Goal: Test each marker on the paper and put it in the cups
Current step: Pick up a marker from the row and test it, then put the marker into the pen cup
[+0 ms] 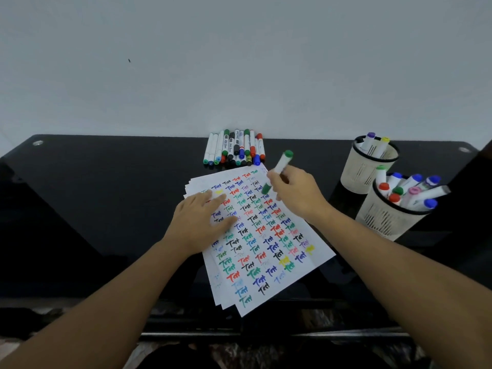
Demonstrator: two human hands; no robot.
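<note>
Behind the glossy black desk (106, 209) rises a plain pale wall (186, 62), filling the upper half of the frame. At the centre lies a fanned stack of paper (266, 249) covered in rows of coloured scribbles (red, blue, green, black, yellow). The left hand (202, 222) lies flat on the paper's upper left part, fingers straight and spread, pressing it down. The right hand (295, 193) grips a green marker (279, 169) between curled fingers and thumb, tilted, with its lower green end just above the paper's upper right area and its other green end pointing up. A pile of markers (234, 150) lies at the desk's far edge, above the paper. Right of the frame stand two white cups (364, 169), both holding markers.
</note>
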